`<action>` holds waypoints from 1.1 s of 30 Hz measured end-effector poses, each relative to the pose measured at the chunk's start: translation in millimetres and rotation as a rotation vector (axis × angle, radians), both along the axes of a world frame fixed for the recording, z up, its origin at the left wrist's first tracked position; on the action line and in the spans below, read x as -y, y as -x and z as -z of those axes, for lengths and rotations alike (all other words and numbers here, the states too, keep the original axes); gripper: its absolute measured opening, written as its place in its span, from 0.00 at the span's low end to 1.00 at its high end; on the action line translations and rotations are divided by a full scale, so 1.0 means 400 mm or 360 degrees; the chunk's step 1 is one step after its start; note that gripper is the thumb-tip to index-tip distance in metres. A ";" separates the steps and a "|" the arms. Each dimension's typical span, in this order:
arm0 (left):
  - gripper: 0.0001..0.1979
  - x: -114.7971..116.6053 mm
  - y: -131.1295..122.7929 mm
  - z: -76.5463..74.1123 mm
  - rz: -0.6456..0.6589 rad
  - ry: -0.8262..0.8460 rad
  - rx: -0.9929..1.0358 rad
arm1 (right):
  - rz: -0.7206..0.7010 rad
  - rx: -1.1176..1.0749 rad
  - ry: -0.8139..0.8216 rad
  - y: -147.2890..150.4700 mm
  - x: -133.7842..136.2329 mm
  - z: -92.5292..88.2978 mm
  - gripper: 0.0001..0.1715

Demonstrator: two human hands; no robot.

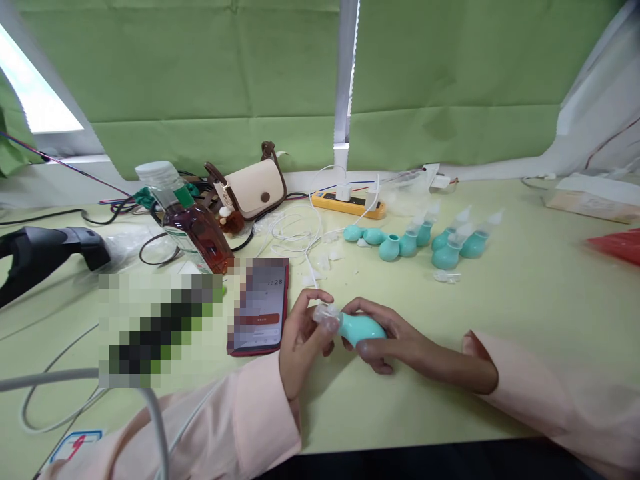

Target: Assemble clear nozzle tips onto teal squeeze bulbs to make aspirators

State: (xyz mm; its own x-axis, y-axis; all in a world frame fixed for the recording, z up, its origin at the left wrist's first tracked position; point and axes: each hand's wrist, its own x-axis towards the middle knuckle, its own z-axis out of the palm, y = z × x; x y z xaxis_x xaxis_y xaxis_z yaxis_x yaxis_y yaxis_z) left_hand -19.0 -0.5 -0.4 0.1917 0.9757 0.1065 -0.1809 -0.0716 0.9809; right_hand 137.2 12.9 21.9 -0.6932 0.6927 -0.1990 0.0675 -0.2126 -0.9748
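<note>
My right hand (387, 333) wraps round a teal rubber bulb (361, 327) of the nasal aspirator kind, tilted with its neck toward the left. At that neck, the fingers of my left hand (306, 337) pinch a clear plastic nozzle (326, 315). The nozzle and neck meet, but I cannot tell how far one sits inside the other. Beyond my hands stand several teal bulbs with clear tips (447, 253). Near them are bare bulbs, one upright with its mouth open (389, 247). A loose clear nozzle (447, 276) lies in front of the group.
Left of my hands lies a phone (260, 307). Behind it are a leaning bottle of reddish liquid (197, 230), a cream handbag (254, 189) and a yellow power strip (350, 204) with white cables. A black handheld scanner (55, 250) is far left; something red (617, 245) lies right.
</note>
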 end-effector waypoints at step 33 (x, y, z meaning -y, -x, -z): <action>0.10 0.028 0.012 -0.006 0.0059 -0.0121 -0.0370 | 0.0375 0.1893 -0.2276 0.004 -0.337 0.057 0.28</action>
State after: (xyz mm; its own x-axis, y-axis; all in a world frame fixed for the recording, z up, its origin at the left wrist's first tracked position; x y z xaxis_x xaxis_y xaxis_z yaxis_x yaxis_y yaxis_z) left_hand -23.7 -11.8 1.9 0.2551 0.9584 0.1280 0.0453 -0.1441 0.9885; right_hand 135.6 147.6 -0.9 -0.5239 0.7979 0.2981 0.8503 0.5106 0.1275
